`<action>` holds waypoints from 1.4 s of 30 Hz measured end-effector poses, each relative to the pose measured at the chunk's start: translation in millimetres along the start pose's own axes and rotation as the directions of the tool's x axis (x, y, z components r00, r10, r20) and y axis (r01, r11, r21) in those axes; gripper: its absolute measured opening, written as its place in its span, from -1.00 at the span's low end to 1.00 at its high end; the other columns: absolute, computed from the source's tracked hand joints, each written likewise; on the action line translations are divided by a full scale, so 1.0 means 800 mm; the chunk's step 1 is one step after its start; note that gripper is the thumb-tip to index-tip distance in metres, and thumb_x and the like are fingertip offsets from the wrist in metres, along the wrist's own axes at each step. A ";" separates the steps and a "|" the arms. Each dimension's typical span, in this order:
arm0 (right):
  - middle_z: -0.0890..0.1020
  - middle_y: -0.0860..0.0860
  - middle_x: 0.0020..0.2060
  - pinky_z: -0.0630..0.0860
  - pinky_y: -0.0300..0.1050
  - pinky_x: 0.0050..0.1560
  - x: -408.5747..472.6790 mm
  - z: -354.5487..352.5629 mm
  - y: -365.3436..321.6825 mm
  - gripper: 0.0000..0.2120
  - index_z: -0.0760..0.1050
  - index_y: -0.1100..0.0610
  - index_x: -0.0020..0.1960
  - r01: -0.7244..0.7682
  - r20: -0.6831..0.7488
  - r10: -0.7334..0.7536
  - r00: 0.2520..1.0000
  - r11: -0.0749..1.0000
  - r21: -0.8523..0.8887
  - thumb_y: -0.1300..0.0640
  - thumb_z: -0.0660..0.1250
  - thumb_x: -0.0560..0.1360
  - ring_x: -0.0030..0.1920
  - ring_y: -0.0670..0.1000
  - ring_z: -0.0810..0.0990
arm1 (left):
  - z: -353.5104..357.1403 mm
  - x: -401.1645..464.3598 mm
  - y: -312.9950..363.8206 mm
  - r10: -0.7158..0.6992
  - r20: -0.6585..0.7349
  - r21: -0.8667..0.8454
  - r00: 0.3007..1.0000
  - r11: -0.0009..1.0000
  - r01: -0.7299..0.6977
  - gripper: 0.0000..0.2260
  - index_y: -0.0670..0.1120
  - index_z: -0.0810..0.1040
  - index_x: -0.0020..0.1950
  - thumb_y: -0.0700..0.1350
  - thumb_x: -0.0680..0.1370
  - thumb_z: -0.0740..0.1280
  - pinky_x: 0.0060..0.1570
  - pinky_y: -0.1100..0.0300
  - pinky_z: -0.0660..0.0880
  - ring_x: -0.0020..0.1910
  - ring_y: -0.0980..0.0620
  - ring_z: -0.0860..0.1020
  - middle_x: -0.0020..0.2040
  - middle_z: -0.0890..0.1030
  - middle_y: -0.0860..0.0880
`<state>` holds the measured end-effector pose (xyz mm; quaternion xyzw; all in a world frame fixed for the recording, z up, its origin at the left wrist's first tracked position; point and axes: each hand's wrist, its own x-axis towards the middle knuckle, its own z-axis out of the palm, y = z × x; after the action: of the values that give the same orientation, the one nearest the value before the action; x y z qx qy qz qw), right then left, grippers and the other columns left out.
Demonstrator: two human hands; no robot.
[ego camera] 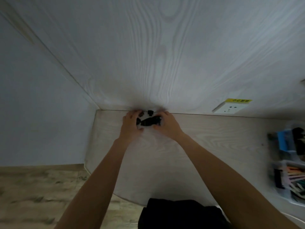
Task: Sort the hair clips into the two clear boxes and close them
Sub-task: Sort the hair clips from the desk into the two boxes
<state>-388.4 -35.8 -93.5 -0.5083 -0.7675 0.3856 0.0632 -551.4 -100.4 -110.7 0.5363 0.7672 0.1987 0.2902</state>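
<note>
Both my arms reach to the far edge of the pale wooden table point(206, 129), against the wall. Between my hands sits a small clear box point(149, 128) holding black hair clips point(149, 121). My left hand point(131, 123) grips its left side and my right hand point(166, 125) grips its right side. The box is blurred, so I cannot tell whether its lid is on. At the table's right edge stand two more clear boxes: the farther one point(288, 142) holds blue and black clips, the nearer one point(290, 180) holds several coloured clips.
A white wall socket point(229, 107) with a yellow label sits on the wood-grain wall to the right. The table's left edge drops to a tiled floor point(41, 195). Dark clothing point(181, 214) shows at the bottom, by the table's near edge.
</note>
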 end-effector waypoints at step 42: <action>0.30 0.11 0.28 0.53 0.10 0.06 -0.080 0.001 0.023 -0.38 0.31 0.05 0.33 0.098 0.149 -0.035 0.988 0.893 -0.440 0.03 0.45 0.34 0.22 0.16 0.30 | 0.010 -0.011 0.014 0.183 0.095 0.166 0.979 0.966 -0.197 -0.77 -0.09 0.49 0.21 -0.19 0.55 0.26 0.03 0.02 0.44 0.00 -0.21 0.41 0.23 0.37 -0.19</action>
<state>-344.8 -85.7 -87.2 -0.4548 -0.8549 0.2310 -0.0947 -535.7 -105.1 -107.9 0.6381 0.7147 0.1363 0.2520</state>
